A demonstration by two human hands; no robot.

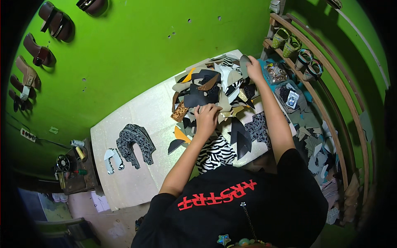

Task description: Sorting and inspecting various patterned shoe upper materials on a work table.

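Here, my right hand (254, 68) pinches a grey piece (244, 65); my half-curled left hand (206, 118), grip unclear, touches the remaining mixed heap (213, 87); patterned cutouts (133, 134) lie apart.

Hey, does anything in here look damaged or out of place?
The green wall looks damaged: small chipped spots break its paint beyond the table. Loose scraps lie strewn to the table's right, perhaps spilled. The cut pieces on the table are heaped in a jumble too.
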